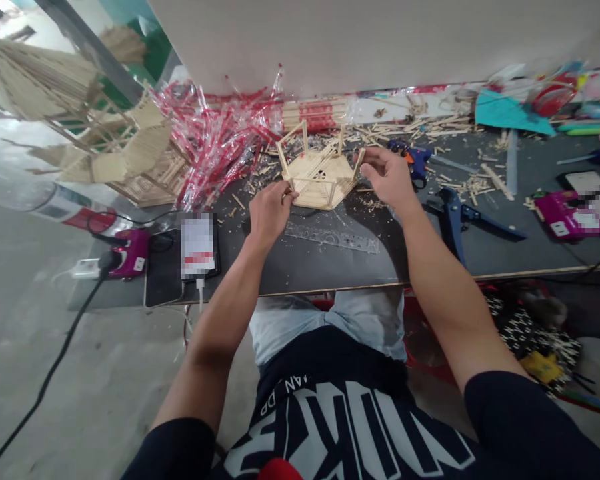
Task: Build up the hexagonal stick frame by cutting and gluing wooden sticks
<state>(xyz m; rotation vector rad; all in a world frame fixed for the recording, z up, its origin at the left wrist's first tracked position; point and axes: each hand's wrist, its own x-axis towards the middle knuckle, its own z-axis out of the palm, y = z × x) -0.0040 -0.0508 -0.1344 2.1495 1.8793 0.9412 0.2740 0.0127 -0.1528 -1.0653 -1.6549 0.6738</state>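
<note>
A small model built of thin wooden sticks (320, 175), with a hexagonal base and several upright posts, stands on the dark table (330, 263). My left hand (269, 212) is closed in a pinch on the model's near-left corner. My right hand (387, 175) grips its right side, with curled fingers round a right-hand post. Both forearms reach forward over my lap.
A clear plastic ruler (333, 235) lies just in front of the model. A blue glue gun (417, 160) and blue pliers (457, 217) lie to the right amid loose sticks. Red-and-clear wrappers (220, 140), stacked stick panels (130, 157), a phone (199, 247) and a pink charger (130, 253) are on the left.
</note>
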